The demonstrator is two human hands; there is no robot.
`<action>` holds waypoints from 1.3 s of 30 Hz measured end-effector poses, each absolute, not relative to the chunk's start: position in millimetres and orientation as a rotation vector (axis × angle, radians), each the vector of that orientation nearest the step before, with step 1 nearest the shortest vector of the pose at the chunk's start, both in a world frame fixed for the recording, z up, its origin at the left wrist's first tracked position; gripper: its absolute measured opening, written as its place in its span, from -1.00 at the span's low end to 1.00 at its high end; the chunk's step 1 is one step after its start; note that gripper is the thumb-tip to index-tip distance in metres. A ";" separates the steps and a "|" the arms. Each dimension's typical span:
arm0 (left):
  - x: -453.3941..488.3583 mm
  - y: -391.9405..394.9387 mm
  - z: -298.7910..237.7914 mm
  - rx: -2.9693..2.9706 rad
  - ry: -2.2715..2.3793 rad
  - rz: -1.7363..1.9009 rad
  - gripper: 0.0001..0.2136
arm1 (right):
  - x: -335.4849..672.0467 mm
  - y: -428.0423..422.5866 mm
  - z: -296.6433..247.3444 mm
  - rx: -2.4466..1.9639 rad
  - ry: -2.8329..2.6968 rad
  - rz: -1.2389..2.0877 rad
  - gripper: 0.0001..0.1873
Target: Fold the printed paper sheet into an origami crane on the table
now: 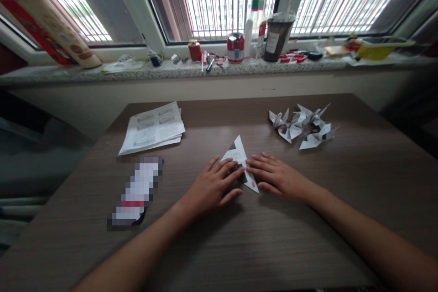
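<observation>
A folded piece of printed paper [239,149], pointed at its ends, lies flat on the brown table [219,251]. My left hand [217,182] rests over its left part, fingers spread, and covers some of it. Along the paper's right edge lie the fingertips of my right hand [275,174], stretched out flat. Neither hand grips anything. Further back on the right sit several folded paper figures [304,123] with pointed tips, close together.
Printed sheets [153,123] lie stacked at the back left, with a blurred-out phone [138,191] nearer me. On the windowsill [164,70] stand a red can [235,48], a lidded cup with a straw [276,39], a bottle [255,27] and a yellow basket [376,50].
</observation>
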State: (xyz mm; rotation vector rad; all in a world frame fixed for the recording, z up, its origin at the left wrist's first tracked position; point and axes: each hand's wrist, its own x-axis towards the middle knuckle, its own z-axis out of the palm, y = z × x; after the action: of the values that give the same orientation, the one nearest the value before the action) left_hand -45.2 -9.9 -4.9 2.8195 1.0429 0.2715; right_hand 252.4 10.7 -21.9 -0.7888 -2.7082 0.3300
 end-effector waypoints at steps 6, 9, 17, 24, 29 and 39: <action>-40.9 -16.6 2.4 2.819 0.968 0.247 -0.49 | 252.9 8.9 -21.4 -0.839 -2.689 0.291 -0.44; -41.7 -16.1 2.1 2.822 1.009 0.264 -0.50 | 253.0 8.2 -19.6 -0.811 -2.691 0.306 -0.44; -44.0 -12.7 -3.3 2.806 1.138 0.297 -0.51 | 244.8 1.6 -15.4 -0.690 -2.700 0.379 -0.44; -47.5 -9.1 -6.4 2.786 1.095 0.325 -0.55 | 252.0 9.2 -15.1 -0.860 -2.601 0.271 -0.46; -49.4 -6.4 -5.8 2.766 1.057 0.307 -0.62 | 258.1 12.5 -21.3 -0.932 -2.613 0.273 -0.51; -45.3 -5.5 -3.6 2.736 1.053 0.337 -0.66 | 255.8 11.2 -22.6 -0.897 -2.542 0.377 -0.60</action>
State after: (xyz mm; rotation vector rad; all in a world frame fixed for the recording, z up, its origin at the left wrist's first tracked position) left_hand -45.3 -5.5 -3.6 2.7362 1.0531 0.3372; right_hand 255.8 11.2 -22.6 -0.8965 -2.5423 0.3768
